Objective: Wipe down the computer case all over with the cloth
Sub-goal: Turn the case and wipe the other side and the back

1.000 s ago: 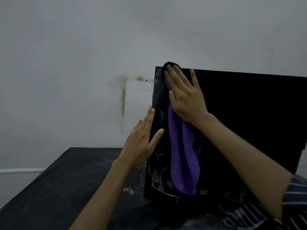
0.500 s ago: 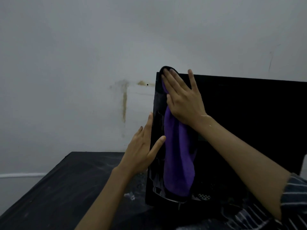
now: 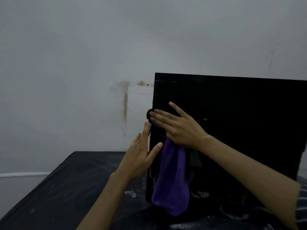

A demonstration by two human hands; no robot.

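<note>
Right hand point(image 3: 181, 128) has slid the cloth point(image 3: 172, 185) down the computer case point(image 3: 240, 105).

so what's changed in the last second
The right hand has slid the purple cloth down the corner edge of the computer case, from the top to partway down. The left hand stays flat against its side; the case stays upright on the table.
</note>
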